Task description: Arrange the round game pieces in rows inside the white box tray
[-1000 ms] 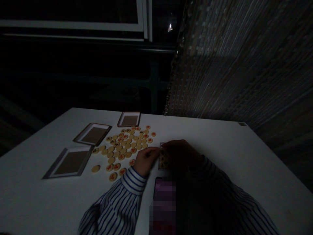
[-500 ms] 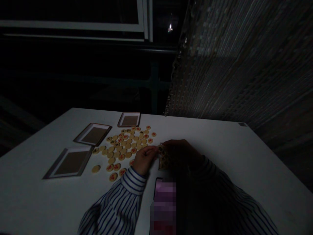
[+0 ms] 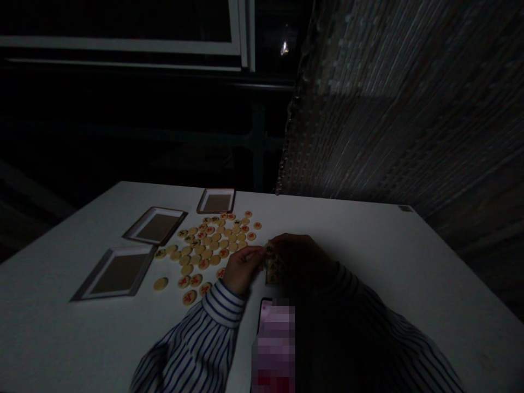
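Wooden xiangqi pieces [image 3: 215, 244], round with red or black characters or plain faces, lie spread on the white table. In front of me a small shallow box [image 3: 273, 273] holds several pieces with dark markings. My left hand [image 3: 240, 270] is closed in a pinch at the box's upper left corner, its fingertips on a xiangqi piece [image 3: 269, 249]. My right hand [image 3: 305, 254] curves over the far and right side of the box, with its fingertips near the same piece. Deep shadow hides most of its fingers and their grip.
Three shallow box parts with grey-brown insides, a near one [image 3: 118, 271], a middle one [image 3: 156, 225] and a far one [image 3: 216, 201], stand at the left and back. A phone [image 3: 266, 316], partly pixelated, lies below the box. A string curtain [image 3: 347, 109] hangs behind the table [image 3: 352, 218].
Both hands stay at the box with almost no movement. The pieces and the box parts on the table lie as before.
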A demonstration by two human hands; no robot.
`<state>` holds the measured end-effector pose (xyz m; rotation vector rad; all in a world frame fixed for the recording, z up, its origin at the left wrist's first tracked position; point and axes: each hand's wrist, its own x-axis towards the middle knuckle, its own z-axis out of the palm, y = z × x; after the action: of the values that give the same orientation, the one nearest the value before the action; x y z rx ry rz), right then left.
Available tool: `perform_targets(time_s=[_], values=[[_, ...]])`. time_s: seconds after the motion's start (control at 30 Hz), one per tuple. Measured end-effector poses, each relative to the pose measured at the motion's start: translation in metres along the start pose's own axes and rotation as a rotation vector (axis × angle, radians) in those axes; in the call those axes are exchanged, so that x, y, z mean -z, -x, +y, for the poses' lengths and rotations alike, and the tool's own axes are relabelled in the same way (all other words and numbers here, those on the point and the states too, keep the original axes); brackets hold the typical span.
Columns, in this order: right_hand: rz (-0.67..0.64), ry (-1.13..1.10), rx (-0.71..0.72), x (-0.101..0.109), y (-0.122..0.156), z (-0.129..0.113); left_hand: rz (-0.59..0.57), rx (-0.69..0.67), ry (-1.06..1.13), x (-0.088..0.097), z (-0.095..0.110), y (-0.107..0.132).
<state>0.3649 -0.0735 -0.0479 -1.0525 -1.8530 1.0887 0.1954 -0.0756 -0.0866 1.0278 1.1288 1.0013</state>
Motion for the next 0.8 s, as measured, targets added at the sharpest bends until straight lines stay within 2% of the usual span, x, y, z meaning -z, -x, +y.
perform_targets(time_s=[0.23, 0.4, 0.7, 0.8], values=[[0.008, 0.086, 0.036, 0.0008, -0.0017, 0.004, -0.043, 0.025, -0.052, 0.0015, -0.0007, -0.0014], [0.0, 0.132, 0.031, 0.002, -0.0034, 0.0068, -0.039, -0.016, -0.045, 0.0029, -0.005, -0.0029], [0.02, 0.054, 0.046, -0.0006, -0.0001, 0.0098, -0.013, -0.012, -0.039, 0.0025, -0.0055, -0.0023], [0.018, 0.088, 0.045, -0.0003, 0.0, 0.0092, -0.014, -0.006, -0.021, 0.0016, -0.0054, -0.0016]])
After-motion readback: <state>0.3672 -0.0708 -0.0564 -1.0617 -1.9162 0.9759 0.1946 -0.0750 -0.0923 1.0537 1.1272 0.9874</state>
